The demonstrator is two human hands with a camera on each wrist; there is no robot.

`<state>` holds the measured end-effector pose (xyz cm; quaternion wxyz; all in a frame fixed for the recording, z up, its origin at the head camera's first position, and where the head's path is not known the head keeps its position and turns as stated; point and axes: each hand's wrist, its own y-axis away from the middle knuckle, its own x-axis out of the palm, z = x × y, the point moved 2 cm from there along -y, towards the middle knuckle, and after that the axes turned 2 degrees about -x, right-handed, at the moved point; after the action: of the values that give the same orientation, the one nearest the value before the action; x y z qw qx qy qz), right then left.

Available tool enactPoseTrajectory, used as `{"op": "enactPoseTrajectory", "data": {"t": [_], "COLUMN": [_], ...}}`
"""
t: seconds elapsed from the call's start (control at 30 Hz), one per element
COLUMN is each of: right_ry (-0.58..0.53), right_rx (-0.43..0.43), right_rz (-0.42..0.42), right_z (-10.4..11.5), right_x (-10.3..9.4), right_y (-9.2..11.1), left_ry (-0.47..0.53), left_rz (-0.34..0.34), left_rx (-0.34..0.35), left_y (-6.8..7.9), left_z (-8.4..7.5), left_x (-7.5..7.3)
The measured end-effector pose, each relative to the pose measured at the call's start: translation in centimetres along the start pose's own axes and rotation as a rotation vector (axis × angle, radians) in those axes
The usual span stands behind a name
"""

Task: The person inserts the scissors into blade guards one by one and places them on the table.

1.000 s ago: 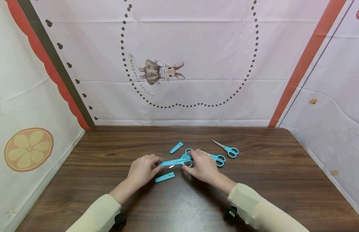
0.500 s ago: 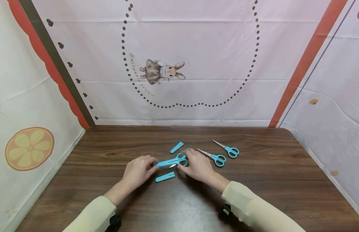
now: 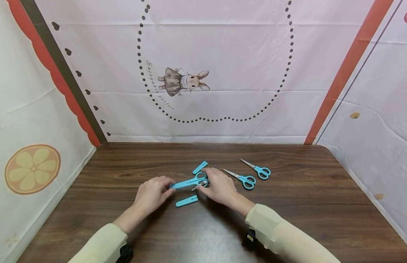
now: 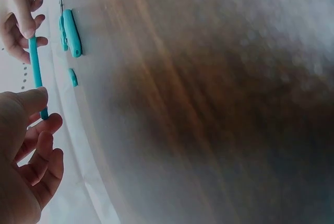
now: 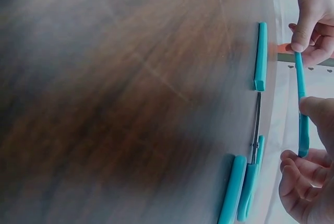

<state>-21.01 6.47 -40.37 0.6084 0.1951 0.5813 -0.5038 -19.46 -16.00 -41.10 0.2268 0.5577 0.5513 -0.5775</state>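
Note:
In the head view, both hands hold one pair of blue-handled scissors (image 5: pixel 303 138) just above the table, its blades covered by a blue sheath (image 3: pixel 183 183). My left hand (image 3: pixel 152 194) pinches the sheath's tip between thumb and fingers. At the other end, my right hand (image 3: pixel 218 187) grips the handle loops, hiding part of them. Beneath, the metal blade (image 3: pixel 194 188) of another pair shows, its handles mostly hidden by the right hand. The right wrist view has the left hand (image 5: pixel 315 18) at the top and the right hand (image 5: pixel 315 174) below, with the covered scissors between them.
Two unsheathed pairs of scissors, a nearer one (image 3: pixel 247 182) and a farther one (image 3: pixel 263 172), lie to the right. One loose blue sheath (image 3: pixel 187 201) lies in front of the held scissors, another sheath (image 3: pixel 199 167) behind. Patterned cloth (image 3: pixel 242 73) hangs beyond the brown table (image 3: pixel 131 157).
Both hands have shifted left together with the sheathed scissors, keeping their hold. The blades of the nearer scissors at right, partly covered before, now show whole. The loose sheaths have not moved.

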Motion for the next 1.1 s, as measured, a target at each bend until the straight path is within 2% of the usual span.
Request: {"op": "enactPoseTrajectory", "data": {"t": [0.77,1.1], "right_ry": [-0.014,-0.04], "right_rx": [0.019,0.021], "right_rz": [0.048,0.064], "right_z": [1.2,1.6], "right_x": [0.8,1.0], "right_y": [-1.9,-2.5], "left_ry": [0.002,0.004], "left_rz": [-0.024,-0.033], "left_rx": [-0.057,-0.057], "left_y": [0.3,0.4], "left_z": [1.8,2.4], "left_x": [-0.5,-0.7]}}
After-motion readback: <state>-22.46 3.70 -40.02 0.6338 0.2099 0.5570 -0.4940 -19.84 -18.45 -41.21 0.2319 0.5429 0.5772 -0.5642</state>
